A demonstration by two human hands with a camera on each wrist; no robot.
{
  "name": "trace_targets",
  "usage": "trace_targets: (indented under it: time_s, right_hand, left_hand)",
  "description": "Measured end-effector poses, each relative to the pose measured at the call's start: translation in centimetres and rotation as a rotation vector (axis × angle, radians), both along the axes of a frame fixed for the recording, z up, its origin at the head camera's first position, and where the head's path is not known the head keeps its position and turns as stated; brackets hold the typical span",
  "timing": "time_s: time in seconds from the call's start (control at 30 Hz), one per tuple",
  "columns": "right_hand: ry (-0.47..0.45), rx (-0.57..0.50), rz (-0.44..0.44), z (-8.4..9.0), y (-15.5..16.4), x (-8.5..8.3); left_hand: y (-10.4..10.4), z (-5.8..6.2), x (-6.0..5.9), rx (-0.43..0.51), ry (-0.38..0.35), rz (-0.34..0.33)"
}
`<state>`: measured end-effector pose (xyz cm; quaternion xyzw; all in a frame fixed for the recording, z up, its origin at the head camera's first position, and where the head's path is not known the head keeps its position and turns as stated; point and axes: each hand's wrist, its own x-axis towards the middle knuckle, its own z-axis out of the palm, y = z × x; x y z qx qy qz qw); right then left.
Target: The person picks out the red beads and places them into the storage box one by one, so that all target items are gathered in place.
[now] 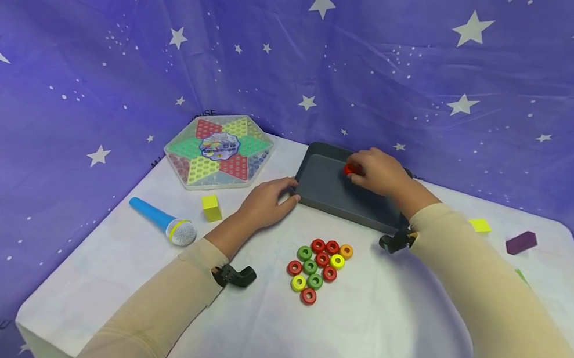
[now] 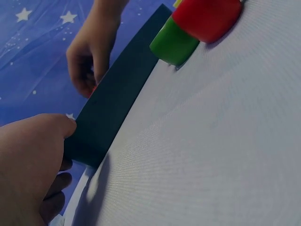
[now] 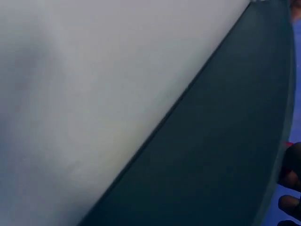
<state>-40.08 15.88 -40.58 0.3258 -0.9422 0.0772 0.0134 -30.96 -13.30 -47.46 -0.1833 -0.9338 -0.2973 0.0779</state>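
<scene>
Right grip [image 1: 379,171] pinching red ring [image 1: 351,169] over tray [image 1: 327,192]; left grip [image 1: 266,203] relaxed at its corner, ring cluster [image 1: 318,267] nearby.

White-covered table [image 1: 406,343] bearing: grey tray [image 1: 334,198] at the back; hexagonal game board [image 1: 218,151] to its left; cluster of coloured rings [image 1: 319,262] near centre; microphone [image 1: 163,222]; two yellow blocks [image 1: 211,207] [image 1: 479,225]; purple block [image 1: 521,242] at right.

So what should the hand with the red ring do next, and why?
Probably lower the red ring and let go: the right hand pinches it over the gray tray, which the left hand steadies at its corner.
</scene>
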Motion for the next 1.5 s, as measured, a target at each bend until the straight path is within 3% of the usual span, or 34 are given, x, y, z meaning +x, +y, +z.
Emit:
trace_targets:
  time_s: [0.27, 0.5, 0.67, 0.8, 0.97, 1.17, 1.3, 1.5]
  right_hand:
    - [0.067, 0.05, -0.016, -1.6, -0.9, -1.7]
    - [0.044, 0.134, -0.034, -2.6, -1.0, -1.8]
    - [0.054, 0.121, -0.038, -2.3, -0.7, -1.5]
    - [0.025, 0.07, -0.052, -0.8, -0.7, -0.5]
    - [-0.028, -0.031, -0.024, 1.6, -0.9, 2.9]
    - [-0.087, -0.104, 0.104, 2.7, -1.7, 9.2]
    - [-0.142, -0.114, 0.162, 1.7, -1.8, 13.8]
    - [-0.077, -0.162, 0.247, -2.0, -1.0, 19.6]
  left_hand:
    - [0.2, -0.1, 0.4, 0.005, 0.005, -0.007]
    - [0.6, -0.2, 0.6, -0.001, -0.03, -0.025]
    - [0.6, -0.2, 0.8, -0.004, -0.036, -0.014]
    - [0.5, -0.4, 0.8, -0.005, -0.03, -0.007]
    - [0.2, -0.5, 0.8, -0.005, -0.033, -0.011]
    - [-0.3, -0.1, 0.4, -0.001, -0.023, -0.003]
    - [-0.2, 0.2, -0.1, 0.001, -0.016, -0.015]
    - [-0.2, 0.1, -0.2, 0.0, -0.02, -0.005]
